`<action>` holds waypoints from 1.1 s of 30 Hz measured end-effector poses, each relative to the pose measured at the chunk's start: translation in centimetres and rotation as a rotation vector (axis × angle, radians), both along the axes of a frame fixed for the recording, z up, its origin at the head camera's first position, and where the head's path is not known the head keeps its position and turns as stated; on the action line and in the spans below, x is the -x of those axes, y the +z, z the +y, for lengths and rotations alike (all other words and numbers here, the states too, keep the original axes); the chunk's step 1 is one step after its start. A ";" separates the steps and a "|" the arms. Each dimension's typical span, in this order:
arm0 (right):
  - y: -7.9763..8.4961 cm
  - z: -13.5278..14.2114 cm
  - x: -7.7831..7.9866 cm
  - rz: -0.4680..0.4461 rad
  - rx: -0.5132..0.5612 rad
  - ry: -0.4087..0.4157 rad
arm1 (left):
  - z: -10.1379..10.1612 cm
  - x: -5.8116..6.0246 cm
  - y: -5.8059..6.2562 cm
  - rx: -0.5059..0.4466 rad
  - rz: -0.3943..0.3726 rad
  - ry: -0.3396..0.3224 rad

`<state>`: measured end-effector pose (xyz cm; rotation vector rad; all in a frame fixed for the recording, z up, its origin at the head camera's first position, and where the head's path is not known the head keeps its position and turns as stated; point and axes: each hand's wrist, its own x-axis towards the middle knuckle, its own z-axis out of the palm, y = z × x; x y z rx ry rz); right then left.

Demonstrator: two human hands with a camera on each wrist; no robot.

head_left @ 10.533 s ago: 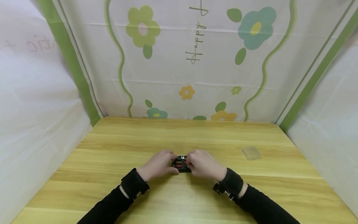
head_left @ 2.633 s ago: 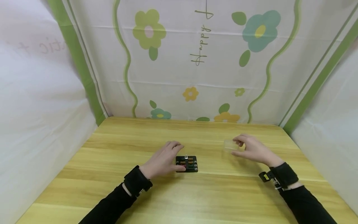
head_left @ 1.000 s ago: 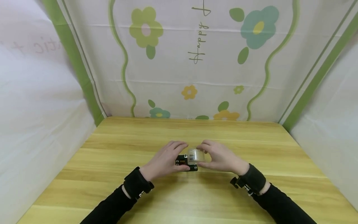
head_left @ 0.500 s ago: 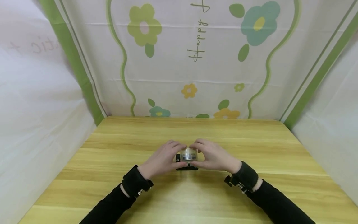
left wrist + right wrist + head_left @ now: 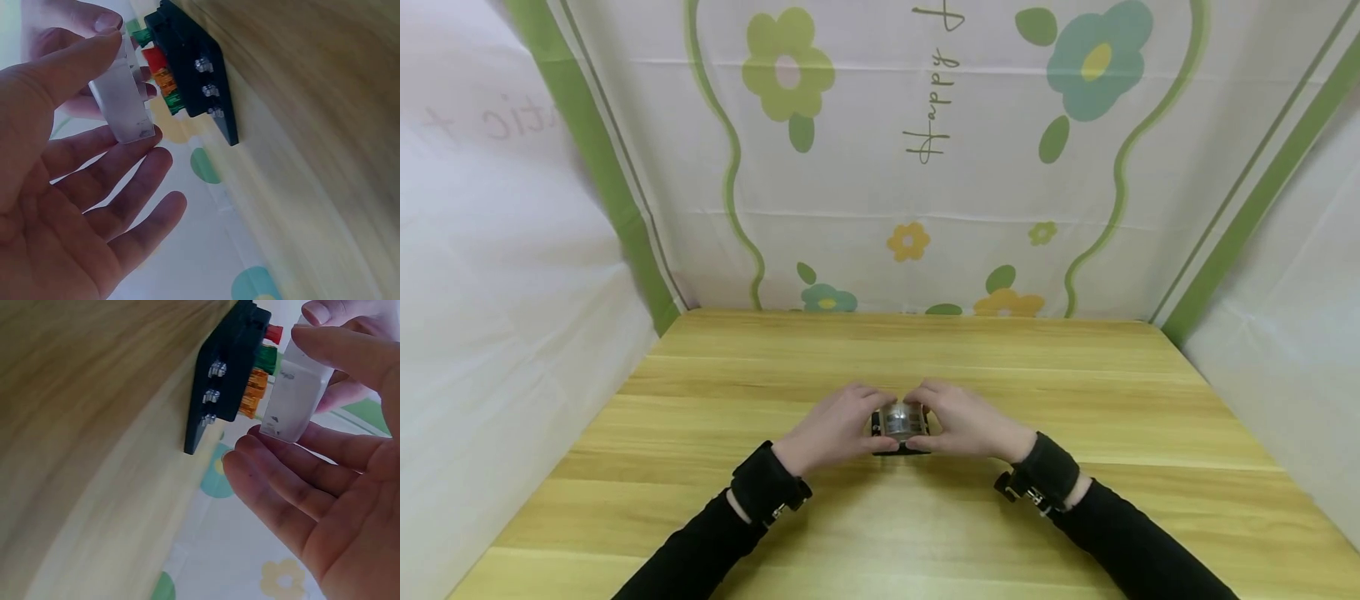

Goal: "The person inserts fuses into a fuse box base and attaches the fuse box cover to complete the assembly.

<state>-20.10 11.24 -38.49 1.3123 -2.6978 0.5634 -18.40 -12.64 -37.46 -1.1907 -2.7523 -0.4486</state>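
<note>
A black fuse block (image 5: 190, 72) lies on the table, red, orange and green blade fuses (image 5: 253, 392) standing up from it and metal screw terminals (image 5: 211, 396) along its side. Just above the fuses is a clear plastic cover (image 5: 901, 421), a thin gap showing between them in both wrist views. My left hand (image 5: 835, 425) pinches the cover's left side between thumb and index finger, the other fingers spread. From the right, my right hand (image 5: 967, 422) pinches the opposite side in the same way. Fingers and cover hide much of the block in the head view.
The wood-grain table (image 5: 880, 533) runs back to a white cloth wall (image 5: 850, 175) printed with flowers. White cloth sides (image 5: 497, 250) with green stripes flank it. Each wrist wears a black strap (image 5: 767, 482).
The right hand has brought the clear cover from the table's right side to over the fuse block. The left hand, earlier beside the block, now also pinches the cover, centred over the fuses.
</note>
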 end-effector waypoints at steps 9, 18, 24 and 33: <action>-0.7 -0.2 0.1 -0.038 -0.039 -0.011 | 0.1 0.4 -0.8 0.037 -0.057 0.006; -1.2 0.1 0.3 -0.051 -0.070 -0.023 | 0.2 0.7 -1.4 0.053 -0.093 0.007; -1.4 0.1 0.4 -0.070 -0.084 -0.015 | 0.0 0.6 -1.6 0.049 -0.118 0.018; -1.0 0.0 0.5 -0.123 -0.070 0.005 | 0.0 0.7 -1.6 0.020 -0.143 0.006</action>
